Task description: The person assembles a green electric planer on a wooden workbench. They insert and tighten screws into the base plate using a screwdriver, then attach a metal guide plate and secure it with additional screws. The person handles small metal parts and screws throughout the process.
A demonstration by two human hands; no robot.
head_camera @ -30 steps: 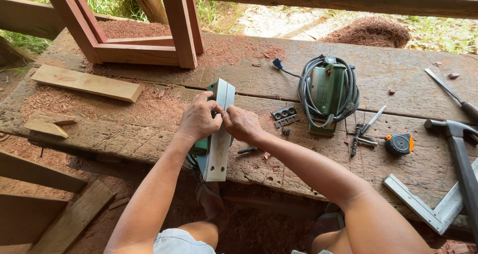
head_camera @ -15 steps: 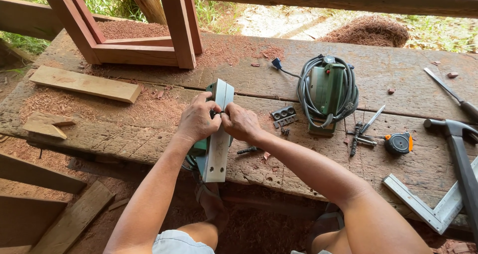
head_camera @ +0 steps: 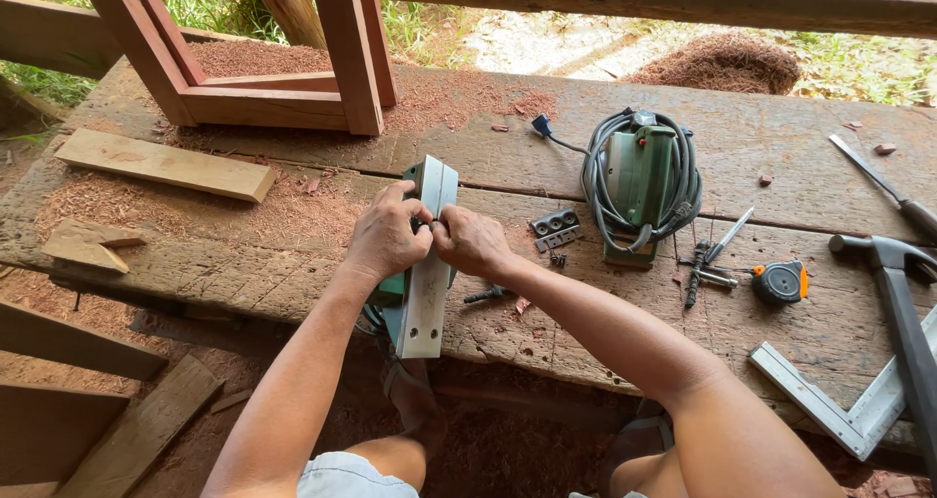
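Table (head_camera: 244,264): rough old planks across the whole middle of the frame, strewn with reddish sawdust.
Red wooden frame (head_camera: 283,103): stands at upper left, at the table's far edge.
Electric planer (head_camera: 427,264): centre of the frame, turned sole-up, its pale metal base running toward the near edge and overhanging it.
Second green power tool (head_camera: 639,181): right of centre, its grey cord coiled around it.
Plank offcut (head_camera: 164,164): lies flat at left, well apart from the planer.
Left hand (head_camera: 387,236): curled around the planer's left side, fingers closed on the body and steadying it.
Right hand (head_camera: 471,242): fingertips pinched together at the planer's middle; whatever small part they grip is hidden.
Small metal parts (head_camera: 556,229): just right of the planer, with a loose screw (head_camera: 485,294) below them.
Doing it well, I'd judge: brace the body firmly with the left, work the fingertips slowly, and keep loose bits away from the edge.
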